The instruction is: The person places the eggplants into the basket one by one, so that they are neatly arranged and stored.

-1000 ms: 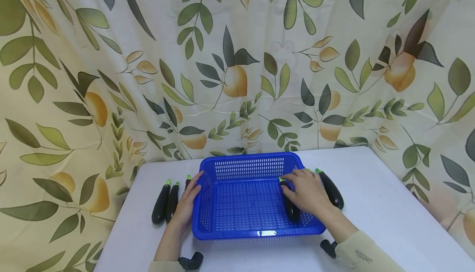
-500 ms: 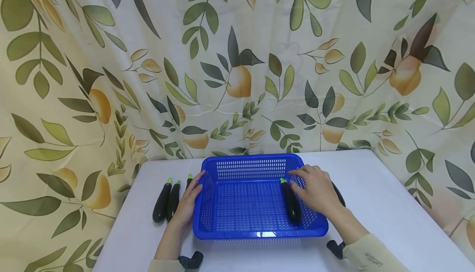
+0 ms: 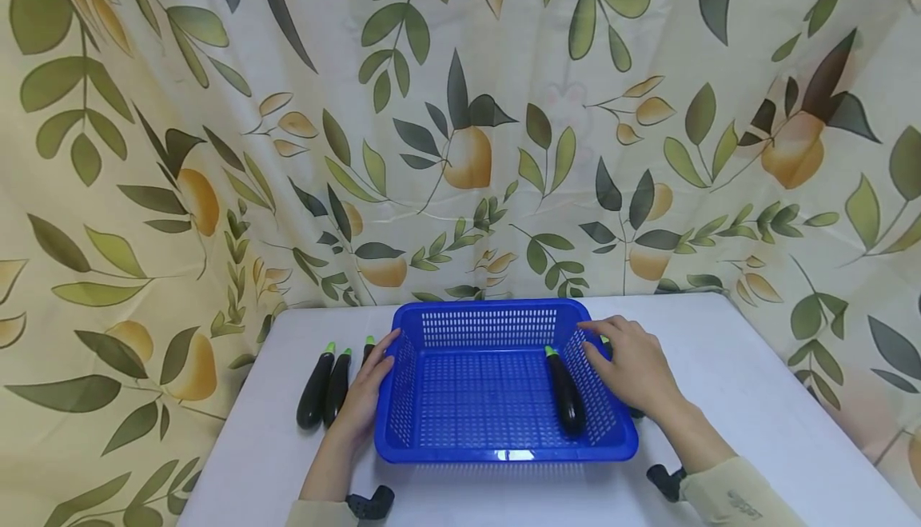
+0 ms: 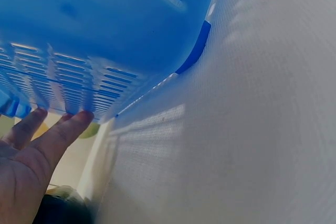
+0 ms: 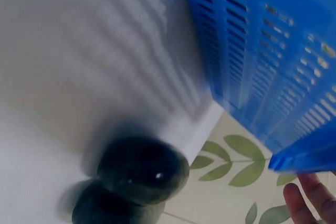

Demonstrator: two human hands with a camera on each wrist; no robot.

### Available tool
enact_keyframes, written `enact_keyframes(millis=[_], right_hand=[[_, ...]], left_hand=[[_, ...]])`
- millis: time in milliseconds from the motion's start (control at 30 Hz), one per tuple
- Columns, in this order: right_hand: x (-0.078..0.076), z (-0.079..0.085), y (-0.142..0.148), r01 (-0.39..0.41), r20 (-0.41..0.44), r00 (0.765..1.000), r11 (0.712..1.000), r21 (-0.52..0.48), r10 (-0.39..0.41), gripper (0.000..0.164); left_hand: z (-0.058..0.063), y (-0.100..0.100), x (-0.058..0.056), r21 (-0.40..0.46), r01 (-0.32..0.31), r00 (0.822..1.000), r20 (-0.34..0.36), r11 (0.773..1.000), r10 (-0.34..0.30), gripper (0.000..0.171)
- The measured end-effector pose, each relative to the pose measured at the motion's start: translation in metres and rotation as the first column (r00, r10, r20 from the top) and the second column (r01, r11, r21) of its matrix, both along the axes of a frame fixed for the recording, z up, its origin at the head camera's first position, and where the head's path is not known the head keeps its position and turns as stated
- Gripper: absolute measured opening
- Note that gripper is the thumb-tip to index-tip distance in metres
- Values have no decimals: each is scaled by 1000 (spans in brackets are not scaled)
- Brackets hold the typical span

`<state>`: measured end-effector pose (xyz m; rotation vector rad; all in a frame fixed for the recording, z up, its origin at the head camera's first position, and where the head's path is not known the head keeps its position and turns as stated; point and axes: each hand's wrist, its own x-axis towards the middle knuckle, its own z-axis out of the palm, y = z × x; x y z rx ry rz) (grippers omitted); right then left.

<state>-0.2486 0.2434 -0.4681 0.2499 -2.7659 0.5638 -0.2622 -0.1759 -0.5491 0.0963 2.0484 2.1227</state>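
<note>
The basket (image 3: 475,391) is between the left grip (image 3: 362,399) and right grip (image 3: 636,367). One eggplant (image 3: 566,393) is inside, by the right grip. Two eggplants (image 3: 315,391) lie left of the left grip.

Beige sleeves (image 3: 715,481), grey marking (image 3: 743,503) on the right, black wrist cameras (image 3: 372,505)

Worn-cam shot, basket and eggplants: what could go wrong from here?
The eggplant inside lies near the right wall of the basket; it might roll if the basket tips. The two eggplants outside on the right are close to the right hand, which could bump them. The left hand partly hides another eggplant, so a sideways shift may knock it.
</note>
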Motion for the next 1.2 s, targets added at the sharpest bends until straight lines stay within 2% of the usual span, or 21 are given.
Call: enact_keyframes(millis=[733, 1200], right_hand=[[-10, -3, 40, 83, 91, 992, 996, -12, -82, 39], [-12, -18, 58, 139, 198, 971, 990, 4, -137, 41]], left_hand=[[1, 0, 0, 19, 4, 1000, 2, 1000, -4, 44], [2, 0, 0, 26, 8, 1000, 5, 1000, -9, 44]])
